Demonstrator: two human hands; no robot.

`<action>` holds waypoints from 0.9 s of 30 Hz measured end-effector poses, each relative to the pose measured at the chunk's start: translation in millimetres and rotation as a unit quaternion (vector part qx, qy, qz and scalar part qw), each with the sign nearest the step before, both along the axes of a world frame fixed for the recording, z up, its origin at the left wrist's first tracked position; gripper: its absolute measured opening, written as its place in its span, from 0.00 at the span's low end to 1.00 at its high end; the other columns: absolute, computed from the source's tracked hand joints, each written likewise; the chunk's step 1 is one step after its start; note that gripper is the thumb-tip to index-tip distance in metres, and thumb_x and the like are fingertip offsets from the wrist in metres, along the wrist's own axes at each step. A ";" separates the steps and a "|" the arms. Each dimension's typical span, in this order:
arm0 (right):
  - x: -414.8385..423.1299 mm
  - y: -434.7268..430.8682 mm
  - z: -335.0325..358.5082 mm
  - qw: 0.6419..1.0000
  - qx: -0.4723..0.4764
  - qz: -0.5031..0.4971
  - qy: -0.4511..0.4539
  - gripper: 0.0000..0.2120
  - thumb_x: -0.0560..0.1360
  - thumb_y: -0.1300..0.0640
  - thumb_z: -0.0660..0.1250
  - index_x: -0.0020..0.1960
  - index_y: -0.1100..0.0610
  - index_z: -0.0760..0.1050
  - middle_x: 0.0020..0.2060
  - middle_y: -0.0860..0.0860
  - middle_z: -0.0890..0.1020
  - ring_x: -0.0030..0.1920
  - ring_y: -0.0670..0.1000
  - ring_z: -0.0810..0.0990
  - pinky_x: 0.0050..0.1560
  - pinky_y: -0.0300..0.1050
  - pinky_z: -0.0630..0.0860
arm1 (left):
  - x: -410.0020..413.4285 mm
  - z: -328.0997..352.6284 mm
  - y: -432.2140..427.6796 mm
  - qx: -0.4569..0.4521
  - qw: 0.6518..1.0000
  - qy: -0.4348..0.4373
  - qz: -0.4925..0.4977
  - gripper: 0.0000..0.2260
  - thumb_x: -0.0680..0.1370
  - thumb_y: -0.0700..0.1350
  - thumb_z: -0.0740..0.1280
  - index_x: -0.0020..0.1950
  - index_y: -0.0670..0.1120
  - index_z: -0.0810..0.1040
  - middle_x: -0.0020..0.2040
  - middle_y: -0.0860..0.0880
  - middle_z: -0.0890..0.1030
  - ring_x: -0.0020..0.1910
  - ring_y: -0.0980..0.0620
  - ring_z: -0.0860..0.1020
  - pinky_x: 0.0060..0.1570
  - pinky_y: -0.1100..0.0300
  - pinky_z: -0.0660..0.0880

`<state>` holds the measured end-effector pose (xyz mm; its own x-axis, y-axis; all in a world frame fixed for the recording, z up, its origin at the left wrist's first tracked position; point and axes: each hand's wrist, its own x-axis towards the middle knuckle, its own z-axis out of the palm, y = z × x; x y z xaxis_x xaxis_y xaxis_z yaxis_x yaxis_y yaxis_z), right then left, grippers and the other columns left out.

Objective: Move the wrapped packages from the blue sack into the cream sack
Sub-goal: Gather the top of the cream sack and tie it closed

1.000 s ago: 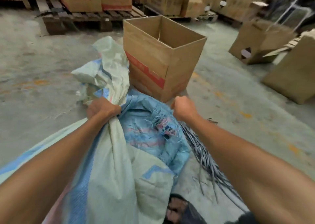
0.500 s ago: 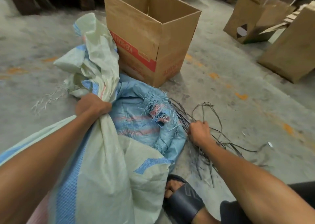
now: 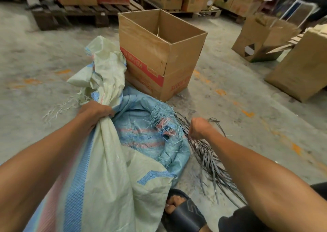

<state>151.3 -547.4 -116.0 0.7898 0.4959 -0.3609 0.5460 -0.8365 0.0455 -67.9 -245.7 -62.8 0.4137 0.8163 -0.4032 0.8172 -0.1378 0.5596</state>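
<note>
Left hand point(image 3: 96, 110) fisted on the gathered neck of the cream sack point(image 3: 106, 170), pinching the mouth shut, presumably to keep the contents in. Right hand point(image 3: 199, 127) fisted round 1 bunch of grey plastic straps point(image 3: 208, 157) trailing on the concrete floor point(image 3: 230, 118), likely tie material for that neck. The blue sack point(image 3: 145, 131) lies slack and frayed between the 2 forearms, touching the open cardboard box point(image 3: 159, 55). No wrapped packages are visible, so the transfer is probably complete.
</note>
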 end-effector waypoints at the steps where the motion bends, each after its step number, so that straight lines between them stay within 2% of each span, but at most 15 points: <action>1: -1.5 -1.5 -4.4 1.000 -0.005 -0.002 0.005 0.04 0.74 0.61 0.71 0.47 0.59 0.84 0.40 0.52 0.86 0.42 0.50 0.85 0.45 0.46 0.84 | -0.7 -0.5 1.1 0.000 1.000 -0.006 0.006 0.33 0.61 0.49 0.79 0.62 0.38 0.76 0.57 0.39 0.78 0.51 0.40 0.79 0.49 0.51 0.80; 4: 1.6 -3.2 -9.7 0.998 0.011 -0.035 0.042 0.04 0.73 0.63 0.71 0.44 0.59 0.85 0.39 0.52 0.86 0.42 0.49 0.86 0.43 0.45 0.85 | -3.0 -3.9 5.6 -0.014 0.999 -0.029 0.016 0.34 0.57 0.49 0.78 0.61 0.38 0.76 0.56 0.39 0.79 0.50 0.41 0.80 0.49 0.50 0.81; 9: 14.6 1.6 7.8 0.977 0.118 -0.131 0.117 0.02 0.70 0.64 0.77 0.42 0.59 0.85 0.35 0.50 0.86 0.35 0.44 0.85 0.36 0.37 0.82 | -4.5 -11.9 12.5 -0.028 0.999 -0.020 0.010 0.37 0.53 0.51 0.77 0.60 0.40 0.76 0.54 0.40 0.79 0.48 0.41 0.80 0.49 0.49 0.81; 12: 21.5 5.2 23.6 0.970 0.148 -0.144 0.131 0.03 0.69 0.63 0.79 0.41 0.59 0.86 0.29 0.46 0.85 0.34 0.42 0.85 0.42 0.39 0.83 | -3.9 -16.9 18.4 -0.031 0.999 -0.018 0.009 0.41 0.49 0.52 0.75 0.60 0.40 0.76 0.54 0.41 0.79 0.48 0.40 0.80 0.50 0.48 0.81; 16: 25.8 4.3 31.4 0.950 0.211 -0.179 0.147 0.01 0.72 0.65 0.75 0.42 0.63 0.85 0.36 0.53 0.87 0.41 0.48 0.87 0.47 0.44 0.83 | -2.2 -18.7 21.4 -0.049 0.998 -0.030 0.012 0.39 0.50 0.50 0.77 0.59 0.39 0.76 0.53 0.40 0.79 0.48 0.40 0.80 0.50 0.47 0.81; 19: 18.4 -0.8 23.4 0.939 0.204 -0.214 0.175 0.05 0.78 0.63 0.69 0.47 0.65 0.82 0.40 0.58 0.86 0.39 0.52 0.87 0.45 0.48 0.83 | -1.1 -21.8 24.3 -0.051 0.998 -0.028 0.014 0.39 0.51 0.50 0.78 0.60 0.39 0.75 0.54 0.40 0.79 0.48 0.40 0.80 0.51 0.46 0.81; 21: 12.1 -4.3 9.0 0.939 0.192 -0.229 0.171 0.09 0.80 0.60 0.66 0.45 0.65 0.79 0.34 0.57 0.83 0.29 0.50 0.83 0.35 0.44 0.82 | -0.9 -26.3 27.3 -0.054 0.998 -0.031 0.015 0.41 0.47 0.51 0.77 0.59 0.39 0.76 0.53 0.40 0.79 0.47 0.40 0.80 0.51 0.46 0.81; 23: 5.2 -8.2 -6.4 0.939 0.184 -0.240 0.160 0.13 0.81 0.57 0.64 0.39 0.61 0.74 0.27 0.54 0.77 0.20 0.48 0.75 0.25 0.39 0.76 | -0.1 -28.6 29.3 -0.057 0.998 -0.035 0.014 0.41 0.46 0.51 0.77 0.58 0.39 0.76 0.52 0.40 0.79 0.46 0.40 0.80 0.50 0.46 0.81; 25: -1.6 -12.2 -21.5 0.944 0.160 -0.237 0.162 0.18 0.81 0.50 0.65 0.36 0.58 0.71 0.25 0.52 0.73 0.20 0.48 0.72 0.23 0.36 0.71 | -0.4 -28.0 28.2 -0.058 0.998 -0.031 0.017 0.40 0.48 0.50 0.77 0.58 0.39 0.76 0.52 0.40 0.79 0.46 0.40 0.80 0.49 0.46 0.81; 27: -6.5 -14.4 -35.0 0.950 0.122 -0.238 0.162 0.19 0.79 0.45 0.67 0.39 0.59 0.73 0.30 0.54 0.75 0.27 0.50 0.75 0.26 0.40 0.74 | 0.9 -30.1 28.9 -0.053 0.998 -0.027 0.020 0.38 0.51 0.49 0.78 0.59 0.39 0.75 0.53 0.40 0.78 0.46 0.40 0.80 0.50 0.46 0.81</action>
